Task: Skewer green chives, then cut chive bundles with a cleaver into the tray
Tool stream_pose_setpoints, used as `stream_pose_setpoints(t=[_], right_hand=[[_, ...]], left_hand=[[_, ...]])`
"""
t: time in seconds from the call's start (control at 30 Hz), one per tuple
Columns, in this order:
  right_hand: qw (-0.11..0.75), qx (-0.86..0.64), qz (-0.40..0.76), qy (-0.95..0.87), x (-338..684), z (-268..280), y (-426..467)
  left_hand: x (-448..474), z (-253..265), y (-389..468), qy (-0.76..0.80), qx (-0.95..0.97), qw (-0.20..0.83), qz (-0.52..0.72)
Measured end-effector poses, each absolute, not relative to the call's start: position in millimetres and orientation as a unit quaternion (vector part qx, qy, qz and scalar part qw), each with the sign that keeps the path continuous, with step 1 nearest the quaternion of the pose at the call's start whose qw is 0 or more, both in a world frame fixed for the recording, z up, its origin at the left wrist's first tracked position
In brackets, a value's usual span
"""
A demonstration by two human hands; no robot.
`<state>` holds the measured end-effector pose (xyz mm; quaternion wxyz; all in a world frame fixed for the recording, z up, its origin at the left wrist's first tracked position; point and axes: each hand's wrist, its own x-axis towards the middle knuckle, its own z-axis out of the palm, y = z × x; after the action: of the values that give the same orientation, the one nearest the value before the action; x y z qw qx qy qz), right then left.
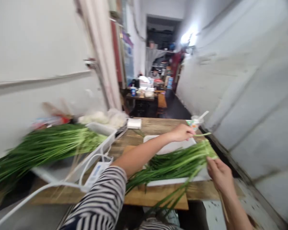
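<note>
My left hand (pixel 182 132) reaches across to the right, its fingers pinched on a single pale-green chive stalk (pixel 203 134) that sticks out to the right. Below it, a bunch of garlic chives (pixel 180 163) lies in a white tray (pixel 168 182), dark leaves to the left and pale stem ends to the right. Closed fingers of my right hand (pixel 219 174) grip chive stems at that right end. Some leaves hang over the tray's front edge. Motion smears both hands a little.
At the left, a larger heap of chives (pixel 55 143) lies over a second white container (pixel 103 131). A white power cable (pixel 55 184) runs across the front left. A plastic cup (pixel 196 120) stands at the back right, close to the wall. A small white box (pixel 134 123) sits at the far edge.
</note>
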<state>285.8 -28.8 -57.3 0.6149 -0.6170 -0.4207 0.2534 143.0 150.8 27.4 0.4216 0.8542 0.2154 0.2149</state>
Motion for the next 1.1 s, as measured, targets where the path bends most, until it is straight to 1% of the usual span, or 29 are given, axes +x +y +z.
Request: stream_pose_setpoints(t=[0.13, 0.27, 0.4, 0.57, 0.73, 1.1], right_hand=[[0.638, -0.592, 0.311, -0.383, 287, -63, -26], [0.636, -0.578, 0.319, -0.4, 285, -65, -32], [0.639, -0.569, 0.321, -0.407, 286, -65, -32], [0.641, -0.566, 0.33, -0.399, 287, -66, -30], [0.637, -0.571, 0.33, -0.399, 286, -64, -32], [0.635, -0.566, 0.332, -0.406, 287, -64, -31]], left_hand=[[154, -2, 143, 0.268, 0.772, 0.536, 0.213], [159, -13, 137, 0.269, 0.74, 0.581, 0.206], [168, -16, 130, 0.272, 0.734, 0.585, 0.214], [178, -20, 125, 0.317, 0.7, 0.576, 0.278], [183, -20, 125, 0.294, 0.709, 0.538, 0.348], [183, -10, 115, 0.322, 0.659, 0.607, 0.307]])
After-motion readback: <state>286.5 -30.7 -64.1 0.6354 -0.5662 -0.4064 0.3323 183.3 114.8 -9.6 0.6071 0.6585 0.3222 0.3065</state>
